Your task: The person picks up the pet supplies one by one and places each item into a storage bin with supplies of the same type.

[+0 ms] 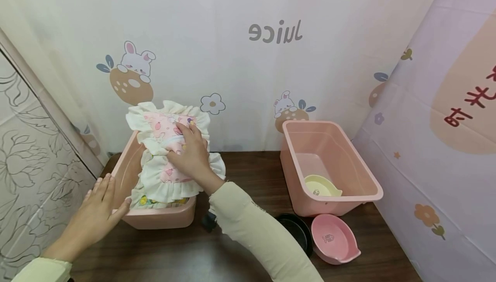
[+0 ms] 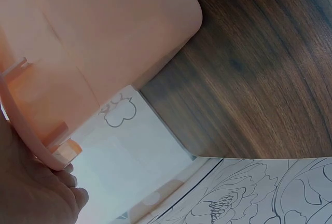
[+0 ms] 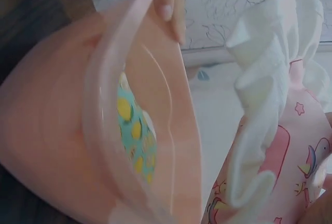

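One right hand (image 1: 192, 150) gripping frilly cloth (image 1: 159, 123), left hand (image 1: 93, 213) spread on plastic bin rim (image 3: 100, 110)

Left bin (image 1: 162, 221): pink plastic, smooth, with a soft sheen along the rim. Right bin (image 1: 329, 207): like plastic, smooth, satin inside. Pink cloth (image 1: 166, 123): printed fabric, smooth-faced, matt; its frill (image 1: 140, 120) white fabric, gathered and rippled, matt. Lemon cloth (image 3: 136, 130): printed fabric, matt. Tabletop (image 1: 244, 170): dark wood or wood-look, streaked grain, low gloss. Yellow dish (image 1: 319, 183), pink dish (image 1: 337, 232) and black dish (image 1: 296, 230): smooth, lightly glossy; plastic or ceramic, cannot tell. Backdrop (image 1: 232, 66): printed sheeting, thin, lightly creased, matt. Left panel (image 1: 35, 144): line-printed sheet, smooth. Sleeves (image 1: 259, 230): pale fabric, soft, matt.
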The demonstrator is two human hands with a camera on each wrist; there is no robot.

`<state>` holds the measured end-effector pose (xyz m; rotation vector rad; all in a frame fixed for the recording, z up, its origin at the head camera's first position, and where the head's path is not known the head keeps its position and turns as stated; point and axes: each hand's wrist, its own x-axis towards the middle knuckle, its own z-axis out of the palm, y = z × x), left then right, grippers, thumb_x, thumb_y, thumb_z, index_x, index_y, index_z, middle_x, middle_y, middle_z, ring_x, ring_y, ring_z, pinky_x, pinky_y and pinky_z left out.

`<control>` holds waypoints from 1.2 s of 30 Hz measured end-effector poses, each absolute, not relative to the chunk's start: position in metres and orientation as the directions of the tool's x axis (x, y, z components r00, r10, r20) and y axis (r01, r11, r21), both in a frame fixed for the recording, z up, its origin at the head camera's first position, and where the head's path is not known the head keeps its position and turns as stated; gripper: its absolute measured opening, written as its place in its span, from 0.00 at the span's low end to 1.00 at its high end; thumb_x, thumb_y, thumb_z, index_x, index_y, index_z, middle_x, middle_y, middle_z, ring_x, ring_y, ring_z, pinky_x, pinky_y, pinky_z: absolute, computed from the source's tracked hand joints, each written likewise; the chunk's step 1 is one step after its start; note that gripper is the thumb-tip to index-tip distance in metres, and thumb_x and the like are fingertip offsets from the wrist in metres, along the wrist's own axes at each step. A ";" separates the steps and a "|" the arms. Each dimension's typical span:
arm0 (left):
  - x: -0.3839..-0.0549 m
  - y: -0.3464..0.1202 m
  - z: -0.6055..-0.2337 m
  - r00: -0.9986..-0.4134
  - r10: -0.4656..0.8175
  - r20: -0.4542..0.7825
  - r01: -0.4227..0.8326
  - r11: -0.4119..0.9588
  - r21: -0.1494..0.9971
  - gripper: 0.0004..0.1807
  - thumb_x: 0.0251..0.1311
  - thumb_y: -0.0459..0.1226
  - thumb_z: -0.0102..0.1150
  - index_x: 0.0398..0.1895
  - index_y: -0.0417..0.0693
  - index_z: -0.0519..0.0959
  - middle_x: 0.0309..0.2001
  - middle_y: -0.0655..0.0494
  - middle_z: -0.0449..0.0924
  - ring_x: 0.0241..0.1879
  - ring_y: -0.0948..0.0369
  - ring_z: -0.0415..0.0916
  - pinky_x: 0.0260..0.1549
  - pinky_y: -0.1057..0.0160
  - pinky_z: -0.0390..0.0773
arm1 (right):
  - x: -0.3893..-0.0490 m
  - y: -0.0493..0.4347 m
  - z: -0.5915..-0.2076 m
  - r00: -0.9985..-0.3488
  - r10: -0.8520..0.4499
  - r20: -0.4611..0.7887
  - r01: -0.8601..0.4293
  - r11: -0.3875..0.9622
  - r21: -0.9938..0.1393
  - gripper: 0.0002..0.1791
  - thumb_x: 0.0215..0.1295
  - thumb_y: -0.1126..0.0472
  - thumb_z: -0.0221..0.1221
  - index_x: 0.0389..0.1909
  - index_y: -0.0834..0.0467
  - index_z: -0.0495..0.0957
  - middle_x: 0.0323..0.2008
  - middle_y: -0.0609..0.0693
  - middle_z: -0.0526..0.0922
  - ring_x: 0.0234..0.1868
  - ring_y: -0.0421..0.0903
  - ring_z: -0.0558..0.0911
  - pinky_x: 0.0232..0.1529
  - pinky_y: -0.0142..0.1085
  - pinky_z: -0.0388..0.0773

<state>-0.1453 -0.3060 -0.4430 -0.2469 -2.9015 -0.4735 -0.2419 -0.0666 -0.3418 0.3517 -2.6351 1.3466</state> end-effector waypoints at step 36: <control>-0.145 -0.306 -0.443 -0.969 0.138 0.204 0.194 0.939 0.285 0.45 0.70 0.52 0.43 0.71 0.23 0.43 0.71 0.25 0.38 0.71 0.33 0.32 0.67 0.35 0.33 | -0.240 -0.116 -0.436 -0.981 -0.115 0.153 -0.191 0.575 -0.796 0.30 0.62 0.57 0.61 0.65 0.38 0.68 0.72 0.48 0.55 0.66 0.55 0.61 0.57 0.45 0.70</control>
